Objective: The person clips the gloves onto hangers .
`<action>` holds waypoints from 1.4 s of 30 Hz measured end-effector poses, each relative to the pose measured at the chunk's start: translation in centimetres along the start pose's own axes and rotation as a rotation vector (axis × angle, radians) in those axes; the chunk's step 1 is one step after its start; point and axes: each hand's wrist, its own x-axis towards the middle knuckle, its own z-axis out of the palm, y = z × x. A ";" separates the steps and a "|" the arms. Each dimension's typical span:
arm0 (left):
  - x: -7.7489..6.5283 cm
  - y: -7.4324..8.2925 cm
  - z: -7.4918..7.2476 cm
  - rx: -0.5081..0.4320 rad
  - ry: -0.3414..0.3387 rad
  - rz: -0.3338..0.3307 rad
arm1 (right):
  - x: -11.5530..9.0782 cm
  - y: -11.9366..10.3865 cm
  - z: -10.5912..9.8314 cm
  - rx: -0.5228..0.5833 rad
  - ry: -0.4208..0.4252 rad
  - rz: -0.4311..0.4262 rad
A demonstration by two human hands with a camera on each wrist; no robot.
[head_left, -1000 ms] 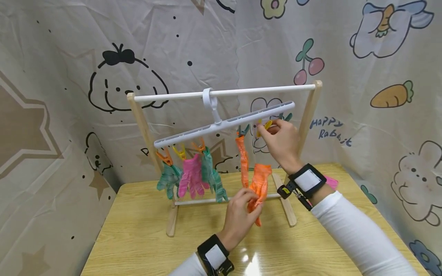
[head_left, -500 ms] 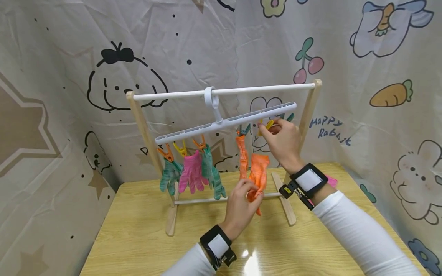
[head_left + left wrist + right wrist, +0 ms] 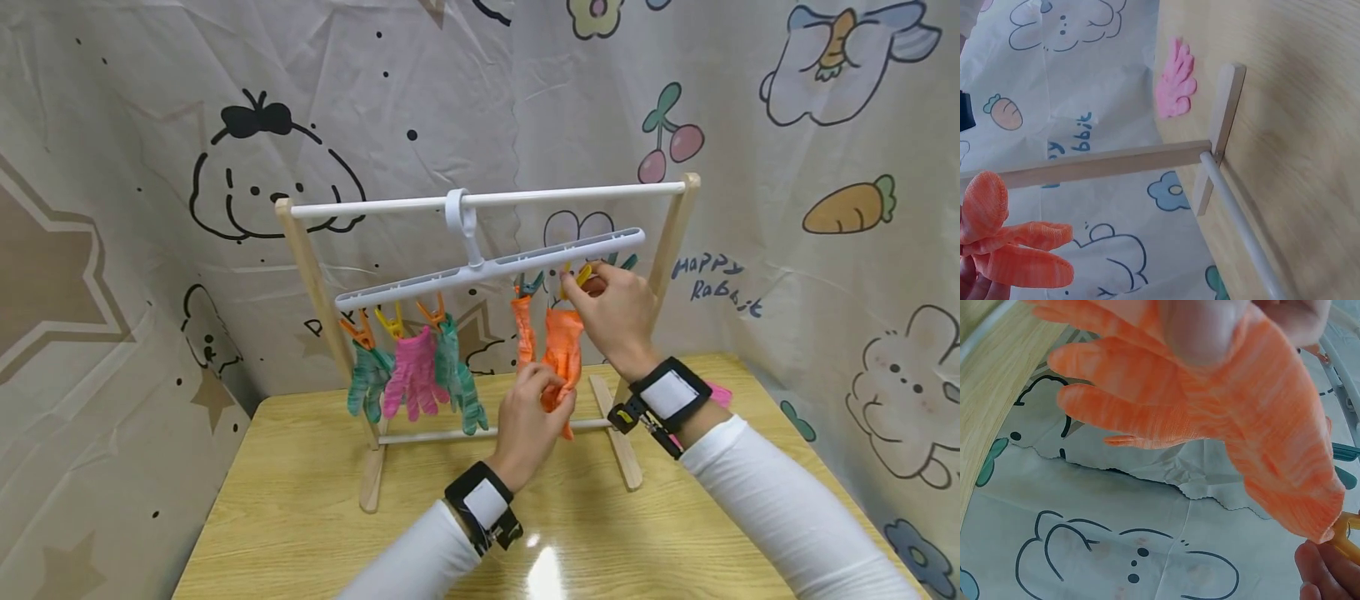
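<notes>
My left hand (image 3: 528, 417) pinches an orange knitted glove (image 3: 564, 337) by its palm, cuff upward and fingers hanging below. With thumb and fingers my right hand (image 3: 618, 312) squeezes a yellow clothespin (image 3: 584, 273) under the raised right half of a white hanger (image 3: 525, 260). The right wrist view has the glove's cuff right at the yellow clothespin (image 3: 1344, 540). Just left of it, a second orange glove (image 3: 524, 325) hangs from a teal clothespin (image 3: 531, 285). Orange glove fingers (image 3: 1029, 265) stick out past my left hand in the left wrist view.
On the hanger's lower left half hang a green glove (image 3: 367, 379), a pink glove (image 3: 412, 375) and another green glove (image 3: 459, 375). A wooden rack with a white rail (image 3: 360, 208) bears the hanger. Another pink glove (image 3: 1177, 81) lies on the table (image 3: 300, 500) beyond the rack's foot.
My left hand has lifted the orange glove, bringing its cuff up to the yellow clothespin. My right hand has stayed nearly in place at the clothespin.
</notes>
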 end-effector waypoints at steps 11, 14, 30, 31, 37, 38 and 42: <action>0.6 -0.8 -0.4 0.060 0.025 0.037 | -0.1 0.2 0.0 -0.059 -0.004 -0.052; 0.7 -1.2 -0.3 0.047 0.022 0.043 | -0.1 0.2 0.0 -0.073 -0.015 -0.060; 0.2 -2.6 0.0 -0.039 0.055 0.032 | -0.3 0.2 0.3 -0.118 -0.055 -0.077; 0.1 -2.8 0.0 -0.044 0.061 0.028 | -0.3 0.2 0.3 -0.122 -0.056 -0.077; -0.1 -3.6 0.2 -0.092 0.118 0.056 | -0.4 0.1 0.3 -0.133 -0.057 -0.090; -0.1 -3.6 0.2 -0.108 0.126 0.060 | -0.4 0.1 0.3 -0.132 -0.060 -0.092; 0.0 -3.6 0.3 -0.162 0.145 0.055 | -0.5 0.1 0.3 -0.126 -0.066 -0.094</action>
